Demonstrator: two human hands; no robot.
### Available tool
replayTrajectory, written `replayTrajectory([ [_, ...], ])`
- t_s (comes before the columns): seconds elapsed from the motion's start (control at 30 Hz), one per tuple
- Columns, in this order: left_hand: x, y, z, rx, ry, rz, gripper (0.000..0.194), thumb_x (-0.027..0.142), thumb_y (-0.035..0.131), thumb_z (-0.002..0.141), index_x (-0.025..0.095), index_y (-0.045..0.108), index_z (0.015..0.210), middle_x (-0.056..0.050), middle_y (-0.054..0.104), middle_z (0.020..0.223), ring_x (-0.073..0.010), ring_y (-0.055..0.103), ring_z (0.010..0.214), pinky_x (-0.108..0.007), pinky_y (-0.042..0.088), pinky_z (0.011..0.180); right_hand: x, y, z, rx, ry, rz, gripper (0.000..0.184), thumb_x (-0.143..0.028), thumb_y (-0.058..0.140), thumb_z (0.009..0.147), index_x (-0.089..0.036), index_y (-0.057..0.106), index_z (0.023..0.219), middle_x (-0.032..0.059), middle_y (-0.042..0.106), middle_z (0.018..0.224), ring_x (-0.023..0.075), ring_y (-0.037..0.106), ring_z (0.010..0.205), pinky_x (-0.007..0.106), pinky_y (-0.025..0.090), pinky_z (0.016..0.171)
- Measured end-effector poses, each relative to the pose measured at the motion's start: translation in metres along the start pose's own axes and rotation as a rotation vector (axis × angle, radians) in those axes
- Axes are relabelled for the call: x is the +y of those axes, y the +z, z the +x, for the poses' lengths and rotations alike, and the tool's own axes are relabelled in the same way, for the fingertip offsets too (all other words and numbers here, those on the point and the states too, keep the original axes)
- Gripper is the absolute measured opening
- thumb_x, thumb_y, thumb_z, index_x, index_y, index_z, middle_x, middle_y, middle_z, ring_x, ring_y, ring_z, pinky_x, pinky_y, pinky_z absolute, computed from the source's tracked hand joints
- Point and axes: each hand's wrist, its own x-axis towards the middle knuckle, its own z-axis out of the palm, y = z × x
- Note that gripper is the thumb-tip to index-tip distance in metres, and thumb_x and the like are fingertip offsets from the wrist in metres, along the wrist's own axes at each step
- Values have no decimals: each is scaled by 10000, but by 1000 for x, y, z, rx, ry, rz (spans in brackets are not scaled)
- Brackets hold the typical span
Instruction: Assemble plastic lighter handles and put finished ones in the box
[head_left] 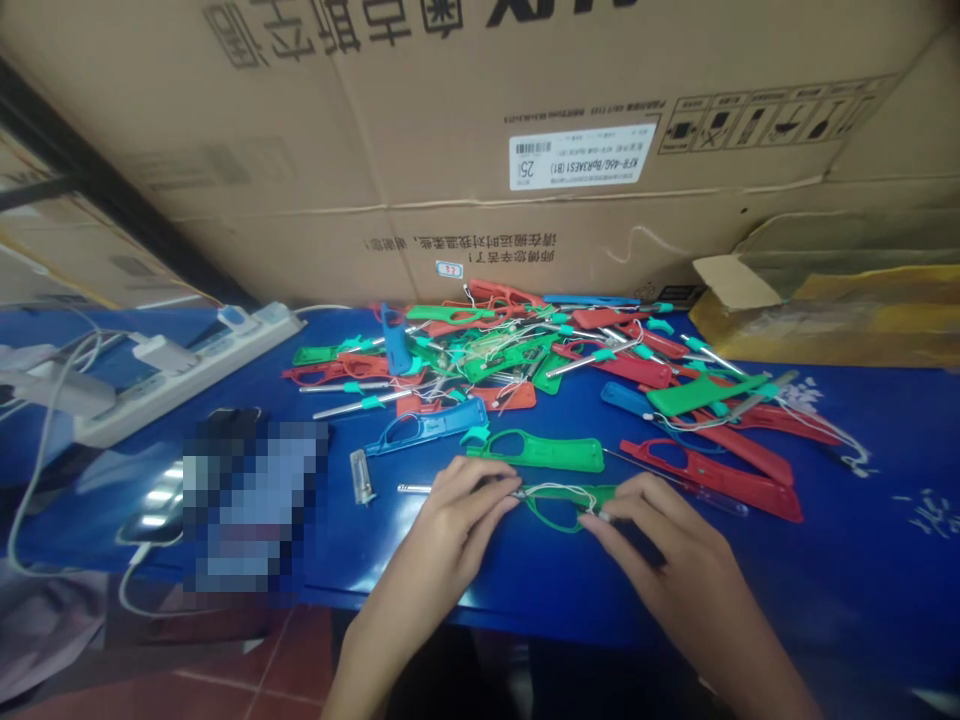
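Nearby, heaped casings [525, 356], power strip [211, 366], cardboard box [375, 130]

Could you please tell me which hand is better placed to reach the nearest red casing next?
The right hand, I'd judge: the red casing lies just beyond it, whereas the left hand is farther off. Both seem busy with the white wires.

“KFR-46G” on white carton label [581, 157]
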Motion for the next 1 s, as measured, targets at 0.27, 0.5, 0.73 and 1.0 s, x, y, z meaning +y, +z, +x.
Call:
replayTrajectory([
  [0.27,-5,5,3,57,53,-9,254,112,586,1027,239,752,1170,-76,722,1144,-241,661,1047,-423,554,896,2,1,0,7,-38,32,231,-367,562,1046,-243,624,862,12,620,852,142,661,751,257,539,691],
  [0.5,-1,18,-5,158,26,54,321,98,576,1022,264,730,1250,-90,711,1212,-259,634,1062,-458,552,898,4,4,-2,-32,-42,46,228,-340,541,1056,-240,607,862,8,619,854,142,667,754,279,561,716],
  [0.73,-2,19,-11,160,-10,119,319,140,582,1031,292,733,1267,-85,708,1265,-266,618,1079,-484,554,913,2,1,-3,90,45,11,288,-492,566,1025,-243,613,1162,21,698,919,165,720,773,258,591,663],
  [1.0,-3,19,-9,195,25,87,343,121,611,1010,310,737,1267,-70,722,1235,-260,630,1047,-464,563,878,21,-24,14,-24,-135,-50,339,-325,404,1097,-270,735,1053,19,757,1030,157,754,912,277,607,829],
])
